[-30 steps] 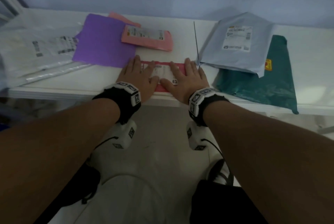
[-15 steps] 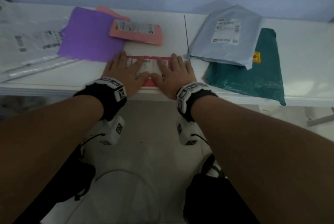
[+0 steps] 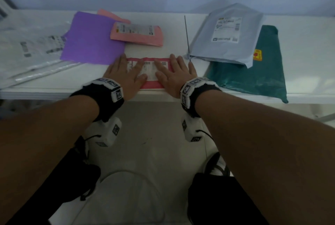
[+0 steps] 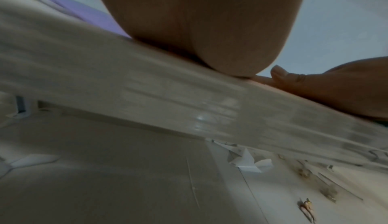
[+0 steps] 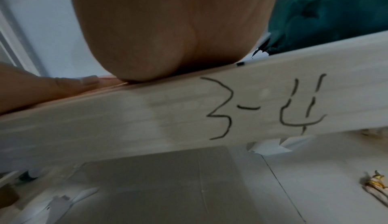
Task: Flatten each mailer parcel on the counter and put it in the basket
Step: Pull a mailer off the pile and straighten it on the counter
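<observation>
A small pink-red mailer (image 3: 151, 84) with a white label lies flat at the front edge of the white counter (image 3: 45, 90). My left hand (image 3: 126, 74) presses on its left part with straight fingers. My right hand (image 3: 174, 73) presses its right part the same way. In the left wrist view my left palm heel (image 4: 210, 28) sits on the counter edge (image 4: 147, 98). The right wrist view shows my right palm heel (image 5: 168, 28) on the counter edge (image 5: 147, 114), marked "3-4". No basket is in view.
A purple mailer (image 3: 92, 39) and a pink mailer (image 3: 137, 34) lie behind my left hand. A grey mailer (image 3: 224, 34) overlaps a dark green one (image 3: 259, 72) on the right. White mailers (image 3: 30, 48) lie far left. The floor (image 3: 148, 134) lies below.
Both hands stay flat on the pink-red mailer. They have slid slightly closer together over its label. The head view has shifted a little.
</observation>
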Motion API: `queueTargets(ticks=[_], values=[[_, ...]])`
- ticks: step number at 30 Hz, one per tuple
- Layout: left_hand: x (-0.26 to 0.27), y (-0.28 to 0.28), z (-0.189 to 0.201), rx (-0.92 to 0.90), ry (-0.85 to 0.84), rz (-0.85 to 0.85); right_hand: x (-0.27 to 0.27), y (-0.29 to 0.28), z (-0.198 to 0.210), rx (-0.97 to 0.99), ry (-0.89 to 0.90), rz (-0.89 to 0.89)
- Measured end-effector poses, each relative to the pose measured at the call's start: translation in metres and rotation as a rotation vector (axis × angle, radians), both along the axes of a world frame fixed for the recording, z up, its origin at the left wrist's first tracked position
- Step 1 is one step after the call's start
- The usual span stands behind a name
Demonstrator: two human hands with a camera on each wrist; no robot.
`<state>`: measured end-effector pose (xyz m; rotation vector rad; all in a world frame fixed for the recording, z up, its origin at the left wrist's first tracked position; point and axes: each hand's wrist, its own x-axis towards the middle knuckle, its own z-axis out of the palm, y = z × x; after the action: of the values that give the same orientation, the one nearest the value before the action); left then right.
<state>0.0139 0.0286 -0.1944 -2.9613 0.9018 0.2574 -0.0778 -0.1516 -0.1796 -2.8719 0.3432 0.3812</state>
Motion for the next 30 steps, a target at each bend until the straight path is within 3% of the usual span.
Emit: queueTargets(ticks=[14,20,30], values=[[-0.011,0.007,0.005,-0.011,-0.008,0.053,0.001,-0.004,-0.002,0.033,-0.022,-0.023],[-0.009,0.004,0.009,0.104,-0.031,0.041,0.002,-0.004,-0.004,0.003,-0.027,-0.021],[-0.014,0.008,0.011,0.055,0.037,0.081,0.001,-0.004,-0.011,-0.027,-0.053,-0.044]])
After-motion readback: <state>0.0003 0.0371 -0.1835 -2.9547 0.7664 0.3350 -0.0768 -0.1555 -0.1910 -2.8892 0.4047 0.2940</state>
